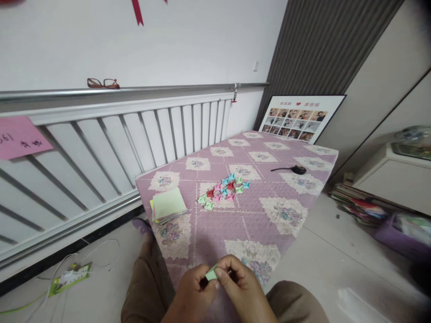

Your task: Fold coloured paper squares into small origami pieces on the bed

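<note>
A small folded piece of light green paper (211, 273) is pinched between my two hands, just over the near edge of the table. My left hand (193, 289) grips its left side with thumb and fingers. On the other side, the thumb and curled fingers of my right hand (240, 282) close on it. Part of the paper is hidden behind my fingers. Beyond my hands, several small folded paper pieces (224, 191) in green, pink, red and blue lie grouped on the tablecloth. A stack of square paper sheets (169, 204), light green on top, lies near the table's left edge.
The table wears a purple floral tablecloth (232, 226). A black tape measure (298, 169) lies on its right side. A white radiator (161, 134) borders the left, with glasses (103, 83) on the pipe above. A framed photo board (301, 119) leans at the far end.
</note>
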Demonstrator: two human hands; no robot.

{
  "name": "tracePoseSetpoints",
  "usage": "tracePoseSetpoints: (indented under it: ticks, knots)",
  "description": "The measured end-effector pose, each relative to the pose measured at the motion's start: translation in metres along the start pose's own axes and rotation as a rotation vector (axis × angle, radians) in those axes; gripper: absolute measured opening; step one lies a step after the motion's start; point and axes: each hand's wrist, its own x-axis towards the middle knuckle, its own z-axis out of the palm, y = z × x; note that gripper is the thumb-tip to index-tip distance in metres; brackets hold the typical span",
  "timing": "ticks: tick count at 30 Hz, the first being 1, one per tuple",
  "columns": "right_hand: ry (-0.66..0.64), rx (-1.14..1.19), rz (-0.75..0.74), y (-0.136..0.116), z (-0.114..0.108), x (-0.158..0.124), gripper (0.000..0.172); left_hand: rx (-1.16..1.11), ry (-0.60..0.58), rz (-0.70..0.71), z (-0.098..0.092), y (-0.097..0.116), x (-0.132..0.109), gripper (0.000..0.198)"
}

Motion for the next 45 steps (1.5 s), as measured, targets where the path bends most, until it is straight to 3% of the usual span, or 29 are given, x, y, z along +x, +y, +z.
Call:
tracePoseSetpoints:
  ticks: [17,26,30,37,42,45]
  knots:
    - [0.175,0.087,0.054,0.004,0.007,0.007,0.029,-0.193,-0.037,-0.053,0.006,-0.018,0.004,0.018]
    - [0.133,0.273,0.09,0.004,0.012,0.011,0.035,-0.272,-0.065,-0.095,0.007,-0.02,0.003,0.032]
    - [0.136,0.35,0.129,0.001,0.011,0.014,0.048,-0.228,-0.075,-0.073,0.005,-0.026,0.005,0.03]
    - [0.012,0.287,0.172,0.008,0.011,0.009,0.042,-0.168,-0.01,-0.086,0.007,-0.027,0.004,0.026]
    - [0.062,0.265,0.136,0.008,0.014,0.01,0.042,-0.168,0.038,-0.074,0.01,-0.022,0.003,0.025]
    - [0.098,0.216,0.12,0.009,0.015,0.011,0.042,-0.202,0.007,-0.074,0.011,-0.024,0.003,0.025]
